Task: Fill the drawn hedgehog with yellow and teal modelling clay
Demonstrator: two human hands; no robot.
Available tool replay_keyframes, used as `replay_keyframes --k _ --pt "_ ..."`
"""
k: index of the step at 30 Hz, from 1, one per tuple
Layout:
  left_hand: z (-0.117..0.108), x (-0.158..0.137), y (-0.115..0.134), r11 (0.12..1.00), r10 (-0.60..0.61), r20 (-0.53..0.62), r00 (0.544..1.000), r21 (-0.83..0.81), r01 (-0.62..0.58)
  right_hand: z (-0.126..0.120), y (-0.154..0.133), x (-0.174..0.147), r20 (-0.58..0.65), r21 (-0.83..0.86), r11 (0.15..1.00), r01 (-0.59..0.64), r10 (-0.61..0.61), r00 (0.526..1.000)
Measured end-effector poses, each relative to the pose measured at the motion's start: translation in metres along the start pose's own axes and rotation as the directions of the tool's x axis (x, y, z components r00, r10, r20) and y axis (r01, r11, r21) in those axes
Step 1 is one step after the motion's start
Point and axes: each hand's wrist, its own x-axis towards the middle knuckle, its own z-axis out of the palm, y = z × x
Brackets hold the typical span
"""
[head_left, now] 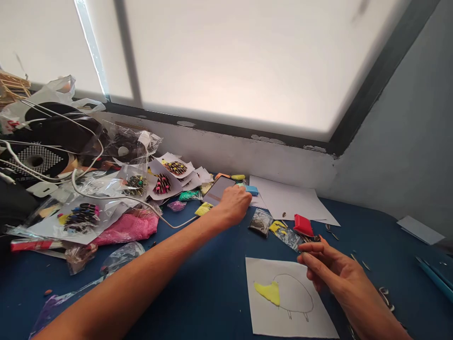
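Observation:
On the table lies a white sheet with a pencil outline [295,293] of a rounded animal with short legs. Flat yellow modelling clay [269,292] fills its pointed front. My right hand [332,271] hovers at the sheet's upper right corner, thumb and forefinger pinched; anything between them is too small to name. Stretched forward, my left hand [236,204] has curled fingers at the right edge of a phone [217,190], near a light blue packet [252,190]. Its fingertips are mostly hidden, so what they hold cannot be made out.
Beyond the drawing lie a dark-filled packet [261,222], a yellow clay packet [286,234] and a red packet [303,225]. White paper [290,200] rests by the wall. Finished seed-shell animals [82,218], plastic bags, a pink cloth [129,227] and a white cable [120,197] crowd the left.

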Motion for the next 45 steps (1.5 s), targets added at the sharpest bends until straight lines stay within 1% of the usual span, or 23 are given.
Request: replay_keyframes --k 3,7,14,16,19,23,25,28,30,31,32,34,35,36,38,42,45 --pt "-0.005 0.000 -0.004 0.999 -0.037 0.020 0.999 0.024 0.037 -0.001 0.003 0.000 -0.003 0.001 1.000 0.004 -0.004 1.000" --pt "-0.005 -0.002 -0.006 0.999 -0.029 0.095 0.995 0.017 0.028 0.000 0.004 0.000 -0.003 -0.007 1.000 0.012 -0.012 1.000" --pt "-0.011 -0.004 -0.008 1.000 0.000 0.095 0.995 -0.008 0.001 -0.001 0.003 0.002 -0.038 -0.009 1.000 0.010 -0.010 0.999" --pt "-0.011 -0.007 -0.001 0.999 0.036 0.089 0.995 -0.041 -0.033 -0.001 0.003 0.002 -0.043 -0.003 1.000 0.005 -0.006 0.999" --pt "-0.005 -0.010 0.019 0.987 0.099 0.049 0.994 -0.132 -0.092 0.000 0.004 0.002 -0.045 0.008 1.000 -0.003 0.004 0.999" --pt "0.011 -0.007 0.046 0.974 0.077 0.033 0.996 -0.216 -0.068 0.000 0.005 0.003 -0.046 0.029 1.000 -0.009 0.010 0.999" --pt "0.018 -0.003 0.050 0.964 0.091 0.017 0.996 -0.254 -0.084 -0.001 0.007 0.004 -0.055 0.050 0.999 -0.005 0.008 0.998" --pt "0.025 0.003 0.049 0.933 0.159 -0.030 0.987 -0.321 -0.160 -0.004 0.012 0.007 -0.082 0.083 0.997 -0.001 0.008 0.997" --pt "0.028 0.006 0.048 0.893 0.218 -0.097 0.971 -0.381 -0.239 -0.007 0.016 0.009 -0.103 0.102 0.995 -0.009 0.020 0.994" --pt "0.030 0.006 0.048 0.860 0.245 -0.145 0.959 -0.425 -0.284 -0.009 0.018 0.010 -0.113 0.111 0.994 -0.014 0.026 0.993" --pt "0.031 0.006 0.050 0.806 0.263 -0.211 0.941 -0.489 -0.334 -0.010 0.020 0.011 -0.123 0.122 0.992 -0.016 0.032 0.992" --pt "0.034 0.004 0.055 0.691 0.289 -0.346 0.893 -0.570 -0.445 -0.012 0.023 0.013 -0.136 0.147 0.989 -0.015 0.035 0.990" --pt "0.035 0.002 0.058 0.643 0.302 -0.401 0.865 -0.584 -0.495 -0.013 0.024 0.014 -0.138 0.158 0.987 -0.013 0.035 0.990" --pt "0.036 0.000 0.060 0.614 0.317 -0.438 0.841 -0.581 -0.534 -0.013 0.025 0.014 -0.136 0.166 0.986 -0.013 0.036 0.990" --pt "0.035 -0.003 0.065 0.594 0.343 -0.461 0.819 -0.569 -0.569 -0.014 0.024 0.015 -0.127 0.176 0.984 -0.014 0.037 0.991" --pt "0.033 -0.005 0.067 0.618 0.375 -0.443 0.814 -0.535 -0.576 -0.014 0.019 0.013 -0.097 0.172 0.985 -0.023 0.040 0.995" --pt "0.034 -0.004 0.066 0.615 0.391 -0.445 0.806 -0.525 -0.588 -0.014 0.017 0.011 -0.074 0.156 0.987 -0.042 0.054 0.996"
